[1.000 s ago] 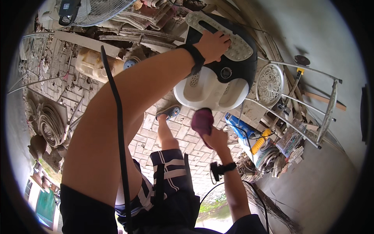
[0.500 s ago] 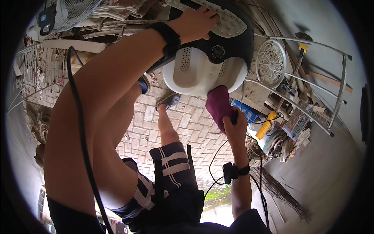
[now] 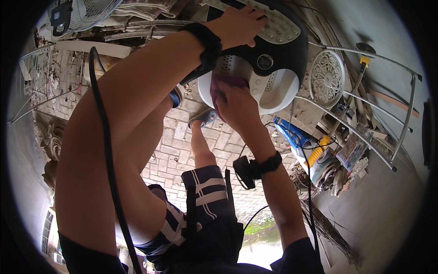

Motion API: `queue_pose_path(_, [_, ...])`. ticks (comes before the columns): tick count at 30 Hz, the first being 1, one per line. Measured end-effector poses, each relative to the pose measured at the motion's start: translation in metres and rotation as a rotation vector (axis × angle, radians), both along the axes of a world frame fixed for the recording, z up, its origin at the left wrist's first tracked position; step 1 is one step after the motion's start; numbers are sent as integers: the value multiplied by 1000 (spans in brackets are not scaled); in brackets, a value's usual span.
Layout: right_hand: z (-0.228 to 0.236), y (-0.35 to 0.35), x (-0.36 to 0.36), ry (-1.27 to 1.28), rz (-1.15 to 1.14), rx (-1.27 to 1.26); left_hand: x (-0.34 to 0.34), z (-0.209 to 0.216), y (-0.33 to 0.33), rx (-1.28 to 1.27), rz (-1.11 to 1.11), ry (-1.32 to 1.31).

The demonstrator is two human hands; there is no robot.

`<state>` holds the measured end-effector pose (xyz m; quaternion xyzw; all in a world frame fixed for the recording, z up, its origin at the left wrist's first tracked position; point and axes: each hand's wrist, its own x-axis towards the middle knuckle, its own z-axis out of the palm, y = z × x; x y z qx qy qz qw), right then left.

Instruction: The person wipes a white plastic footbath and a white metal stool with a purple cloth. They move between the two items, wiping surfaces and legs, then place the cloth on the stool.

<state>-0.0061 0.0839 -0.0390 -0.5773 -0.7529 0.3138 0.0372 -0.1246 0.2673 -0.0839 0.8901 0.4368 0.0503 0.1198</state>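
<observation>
A black and white foot massager stands tilted before me, with two white foot wells at its near side and a studded white plate on its top. My left hand rests on that upper part, its fingers stretched out over the plate's edge. With my right hand I grip a purple cloth and press it into the left well. The hand and cloth cover much of that well. The right well shows its white inner wall. Both wrists wear black straps.
On the right are a metal tube frame, a round white lattice piece, a blue package and a twig broom. A fan stands at upper left. Black cables hang by both arms. Brick paving lies below.
My right hand has carried the purple cloth left and up, from the massager's near rim into the left well. My left hand stays on the upper part. The whole view has shifted slightly.
</observation>
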Motion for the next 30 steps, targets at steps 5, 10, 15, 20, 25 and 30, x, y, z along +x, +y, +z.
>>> queue_pose_path(5, [-31, 22, -22, -249, 44, -387, -1, -1, -6, 52, 4, -13])
queue_pose_path(10, [-41, 43, -23, -322, 35, -673, -5, 3, -14, 12, -42, -159])
queue_pose_path(15, [-32, 33, -32, -425, 176, -608, 7, 7, -9, 28, 67, 55])
queue_pose_path(20, [-13, 23, -25, -448, 326, -654, 5, 16, -7, -14, 95, 40])
queue_pose_path(25, [25, -13, 30, -146, 88, -889, 6, 21, -5, -104, 106, -10])
queue_pose_path(30, [44, -18, 48, 185, -393, -583, 6, 17, -9, -65, 124, -22])
